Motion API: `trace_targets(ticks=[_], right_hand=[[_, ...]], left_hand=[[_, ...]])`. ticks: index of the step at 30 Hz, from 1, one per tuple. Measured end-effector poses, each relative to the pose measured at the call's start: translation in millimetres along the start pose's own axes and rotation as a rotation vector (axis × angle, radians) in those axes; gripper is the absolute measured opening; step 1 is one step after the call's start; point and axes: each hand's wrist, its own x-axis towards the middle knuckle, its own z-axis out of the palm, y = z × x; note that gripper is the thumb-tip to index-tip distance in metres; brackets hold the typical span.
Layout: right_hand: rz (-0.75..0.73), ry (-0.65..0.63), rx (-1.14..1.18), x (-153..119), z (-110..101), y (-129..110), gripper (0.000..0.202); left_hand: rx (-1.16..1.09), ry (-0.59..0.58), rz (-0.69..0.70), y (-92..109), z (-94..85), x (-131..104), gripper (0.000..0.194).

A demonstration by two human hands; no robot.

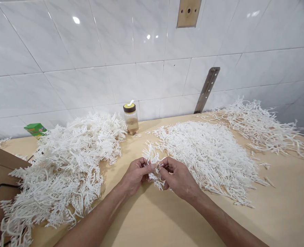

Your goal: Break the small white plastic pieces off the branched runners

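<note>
Strands of white, branched material [154,156] are sitting between my hands in the head view, and I am pinching them from both sides. My left hand [136,175] is holding the small bunch with its thumb lying across the top and its fingers curling beneath. My right hand [179,178] is pressing thumb and forefinger together on the same bunch, just beside the left thumb. My fingertips are crowding so close that I cannot tell which strand each one is gripping. Frayed tips are poking out beyond my hands and below them, over the pale table [152,223].

To the left of my hands, a large loose heap [82,164] of similar white pieces is spreading. A green carton [35,129] is showing behind it, and a brown panel [0,161] is standing farther left. Beyond my hands and slightly left, a clear jar [131,121] with a yellow and black lid is standing beside the heap.

To the right of my hands, a flatter pile [211,154] is lying near my right hand, and a tangle of longer strands [262,128] is sprawling past it. Farther beyond, a perforated metal strip [207,91] is leaning against the tiled wall [90,85].
</note>
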Motion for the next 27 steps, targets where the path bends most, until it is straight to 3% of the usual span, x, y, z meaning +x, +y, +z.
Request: trace_targets(ticks=[4, 8, 11, 17, 21, 27], right_hand=[[0.034, 0.014, 0.011, 2, 1, 3, 0.009], [0.043, -0.054, 0.018, 3, 0, 5, 0.007], [0.012, -0.077, -0.011, 3, -7, 5, 0.014], [-0.012, 0.036, -0.081, 3, -24, -5, 0.020], [-0.042, 0.017, -0.167, 3, -20, -6, 0.026], [-0.085, 0.037, -0.225, 4, -15, 0, 0.021]], left_hand=[[-0.043, -0.057, -0.027, 2, -0.8, -1, 0.031], [-0.062, -0.063, -0.041, 6, 0.8, -4, 0.031], [-0.064, -0.056, -0.033, 6, 2.2, -4, 0.032], [0.136, 0.041, 0.047, 3, 7.4, -3, 0.037], [0.228, 0.095, 0.079, 3, 10.7, -4, 0.039], [0.289, 0.076, 0.095, 1, 11.6, -5, 0.037]])
